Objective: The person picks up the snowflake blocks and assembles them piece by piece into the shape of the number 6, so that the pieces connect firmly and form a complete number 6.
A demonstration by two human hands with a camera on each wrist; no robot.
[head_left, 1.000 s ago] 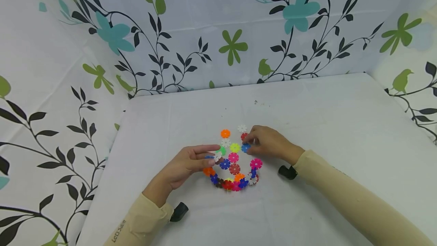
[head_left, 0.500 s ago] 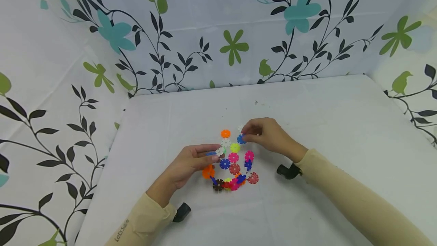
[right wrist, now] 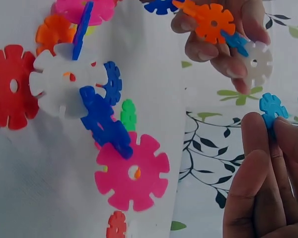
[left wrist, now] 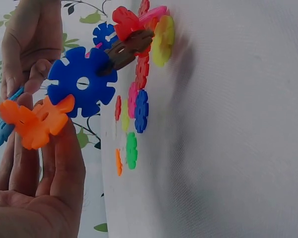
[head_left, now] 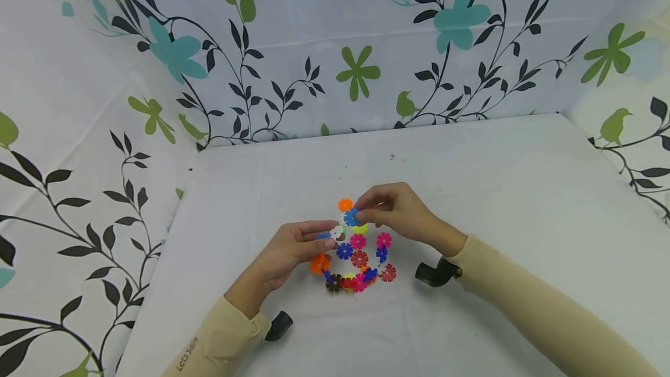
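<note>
light-blue, flower-like notched disc (right wrist: 271, 103)

White tabletop (head_left: 471, 179) with flat notched discs (head_left: 354, 242), orange, yellow, pink, blue, red.

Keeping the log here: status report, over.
Left grip holding disc chain. Right grip pinching light-blue disc, apart from chain's nearest white disc. Nothing visible between.

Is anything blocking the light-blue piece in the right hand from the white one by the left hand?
Nothing visible: in the right wrist view, only a gap separates the light-blue piece from the white piece; the left hand is beside that gap.
</note>
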